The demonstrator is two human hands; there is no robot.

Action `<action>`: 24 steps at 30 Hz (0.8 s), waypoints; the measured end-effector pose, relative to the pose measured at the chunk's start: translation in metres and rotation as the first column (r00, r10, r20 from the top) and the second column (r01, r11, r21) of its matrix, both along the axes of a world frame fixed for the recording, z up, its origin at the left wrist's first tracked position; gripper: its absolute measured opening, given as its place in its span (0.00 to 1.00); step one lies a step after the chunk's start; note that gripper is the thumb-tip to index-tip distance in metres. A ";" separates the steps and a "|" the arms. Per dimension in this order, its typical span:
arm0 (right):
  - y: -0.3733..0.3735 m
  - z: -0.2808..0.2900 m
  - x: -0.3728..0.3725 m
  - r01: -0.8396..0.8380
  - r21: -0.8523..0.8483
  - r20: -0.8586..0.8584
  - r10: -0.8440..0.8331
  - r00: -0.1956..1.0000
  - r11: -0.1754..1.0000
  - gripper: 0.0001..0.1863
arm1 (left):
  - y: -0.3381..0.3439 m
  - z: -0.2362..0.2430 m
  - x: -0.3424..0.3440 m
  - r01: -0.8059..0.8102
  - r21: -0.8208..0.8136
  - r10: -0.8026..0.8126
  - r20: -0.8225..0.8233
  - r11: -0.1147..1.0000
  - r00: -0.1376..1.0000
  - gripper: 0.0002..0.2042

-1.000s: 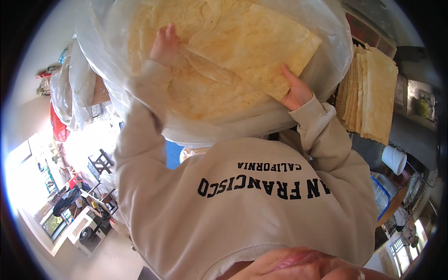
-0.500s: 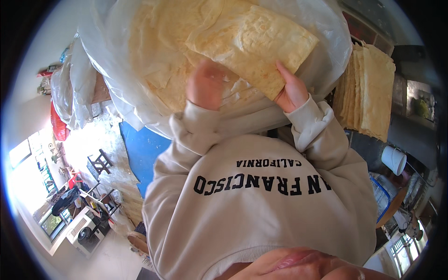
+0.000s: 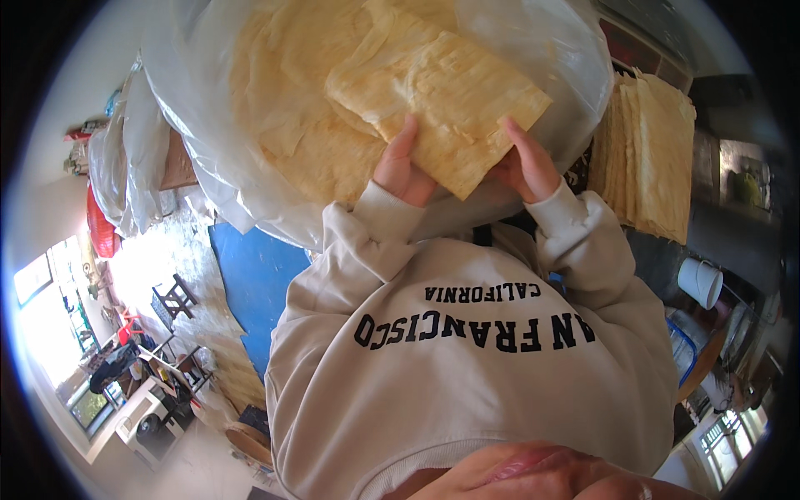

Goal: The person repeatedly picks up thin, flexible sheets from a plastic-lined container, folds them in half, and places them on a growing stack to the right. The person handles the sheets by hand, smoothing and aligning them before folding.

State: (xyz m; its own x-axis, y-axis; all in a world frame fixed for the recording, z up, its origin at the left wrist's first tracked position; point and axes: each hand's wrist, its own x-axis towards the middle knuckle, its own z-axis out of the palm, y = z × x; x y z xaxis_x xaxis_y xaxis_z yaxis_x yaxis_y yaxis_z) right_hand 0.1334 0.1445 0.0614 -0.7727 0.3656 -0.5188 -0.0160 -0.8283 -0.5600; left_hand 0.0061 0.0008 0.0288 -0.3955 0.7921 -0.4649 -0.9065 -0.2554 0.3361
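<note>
A rectangular, pale yellow, wrinkled sheet [image 3: 467, 104], much like dried tofu skin and seemingly folded in layers, tilts over the pile in front of me. My left hand [image 3: 406, 173] grips its near-left edge, thumb on top and fingers hidden beneath. On the near-right edge, my right hand [image 3: 531, 165] closes the same way, with its thumb along the side. Below and to the left spreads a pile of similar yellow sheets [image 3: 308, 158], lying in a large translucent plastic bag [image 3: 196, 108] with a wide crumpled mouth.
To the right stands a thick stack of yellow sheets [image 3: 662, 158]. A white bucket [image 3: 700, 283] is beyond my right arm. A blue surface [image 3: 258, 275] lies left of my body, with a small dark stool [image 3: 173, 302] farther left.
My left hand, blurred and off the sheet before, has moved right and now grips its near edge. The sheet's near corner has come closer to me.
</note>
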 end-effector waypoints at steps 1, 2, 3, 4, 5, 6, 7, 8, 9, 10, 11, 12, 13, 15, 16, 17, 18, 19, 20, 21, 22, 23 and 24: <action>-0.008 -0.007 -0.003 0.069 0.200 -0.031 -0.064 0.997 0.977 0.20 | -0.002 0.000 -0.002 0.011 -0.019 -0.011 -0.041 1.000 0.999 0.25; -0.010 -0.011 -0.003 0.089 0.347 -0.060 -0.073 0.996 0.934 0.20 | -0.002 -0.001 -0.007 0.041 -0.028 -0.042 -0.061 0.999 0.997 0.25; -0.013 -0.016 -0.004 0.114 0.476 -0.053 -0.101 0.993 0.872 0.20 | -0.005 0.000 -0.015 0.040 -0.042 -0.042 -0.036 0.998 0.998 0.26; -0.016 -0.017 0.002 -0.001 0.543 0.030 -0.018 0.999 0.840 0.19 | -0.003 0.003 -0.025 0.058 -0.056 -0.058 0.007 0.997 0.998 0.27; -0.014 -0.016 0.010 -0.074 0.581 0.116 0.008 0.993 0.811 0.19 | -0.004 0.006 -0.034 -0.021 -0.219 -0.007 -0.127 0.975 0.992 0.29; -0.015 -0.013 0.017 -0.033 0.576 0.075 -0.014 0.997 0.817 0.18 | -0.002 0.012 -0.041 -0.106 -0.225 0.078 -0.132 0.969 0.988 0.29; -0.015 -0.006 0.031 0.053 0.578 -0.007 -0.060 0.998 0.814 0.17 | 0.001 0.019 -0.046 -0.119 -0.149 0.090 -0.189 0.982 0.978 0.29; -0.010 0.001 0.041 0.147 0.568 -0.140 -0.081 0.987 0.810 0.16 | 0.005 0.029 -0.047 -0.075 -0.030 0.069 -0.185 0.997 0.980 0.26; -0.008 0.008 0.051 0.260 0.597 -0.154 -0.209 0.966 0.759 0.16 | 0.016 0.039 -0.043 -0.019 0.065 0.036 -0.272 0.998 0.962 0.23; -0.001 0.016 0.065 0.378 0.612 -0.224 -0.306 0.925 0.695 0.15 | 0.029 0.051 -0.034 -0.014 0.103 0.047 -0.322 0.995 0.946 0.20; 0.004 0.021 0.076 0.432 0.660 -0.256 -0.357 0.898 0.614 0.15 | 0.044 0.064 -0.019 0.031 0.209 0.052 -0.380 0.977 0.924 0.17; 0.018 0.032 0.104 0.334 0.839 -0.181 -0.358 0.916 0.430 0.16 | 0.065 0.079 -0.005 0.110 0.187 -0.012 -0.462 0.976 0.887 0.13; 0.030 0.039 0.130 0.264 0.922 -0.134 -0.406 0.904 0.284 0.18 | 0.091 0.093 0.010 0.260 0.252 -0.072 -0.575 0.932 0.815 0.10; 0.050 0.047 0.173 0.336 0.935 -0.231 -0.527 0.818 0.112 0.20 | 0.146 0.112 0.051 0.416 0.301 -0.153 -0.623 0.858 0.767 0.09; 0.058 0.047 0.194 0.431 0.873 -0.241 -0.566 0.789 0.229 0.21 | 0.175 0.117 0.070 0.476 0.275 -0.213 -0.637 0.836 0.741 0.10; 0.067 0.047 0.215 0.609 0.695 -0.340 -0.572 0.746 0.381 0.22 | 0.204 0.118 0.087 0.534 0.409 -0.192 -0.632 0.740 0.751 0.10; 0.076 0.046 0.234 0.717 0.438 -0.477 -0.536 0.697 0.542 0.22 | 0.230 0.115 0.107 0.517 0.374 -0.219 -0.606 0.770 0.764 0.11; 0.082 0.040 0.246 0.736 0.425 -0.376 -0.636 0.674 0.528 0.23 | 0.247 0.107 0.124 0.495 0.434 -0.198 -0.568 0.753 0.799 0.13; 0.088 0.029 0.248 0.745 0.387 -0.326 -0.675 0.662 0.544 0.24 | 0.257 0.094 0.132 0.512 0.304 -0.288 -0.554 0.803 0.781 0.14; 0.092 0.020 0.252 0.754 0.361 -0.303 -0.696 0.651 0.549 0.25 | 0.265 0.080 0.139 0.526 0.185 -0.366 -0.530 0.830 0.765 0.16; 0.092 0.011 0.253 0.753 0.304 -0.235 -0.721 0.652 0.583 0.25 | 0.266 0.063 0.143 0.521 0.008 -0.448 -0.498 0.854 0.743 0.17; 0.091 0.002 0.252 0.749 0.259 -0.192 -0.728 0.659 0.610 0.25 | 0.269 0.049 0.144 0.506 -0.219 -0.548 -0.429 0.834 0.718 0.18; 0.091 -0.003 0.254 0.764 0.202 -0.080 -0.767 0.637 0.613 0.25 | 0.270 0.036 0.145 0.464 -0.178 -0.485 -0.513 0.868 0.708 0.20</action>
State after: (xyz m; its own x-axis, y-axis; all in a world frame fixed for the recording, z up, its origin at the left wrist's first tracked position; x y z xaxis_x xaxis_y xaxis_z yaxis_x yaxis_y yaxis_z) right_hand 0.3871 0.2357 0.0581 -0.1576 0.9151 -0.3711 -0.5836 -0.3895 -0.7125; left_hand 0.1512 0.2707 0.0649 -0.1595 0.9310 -0.3283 -0.5819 0.1799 0.7931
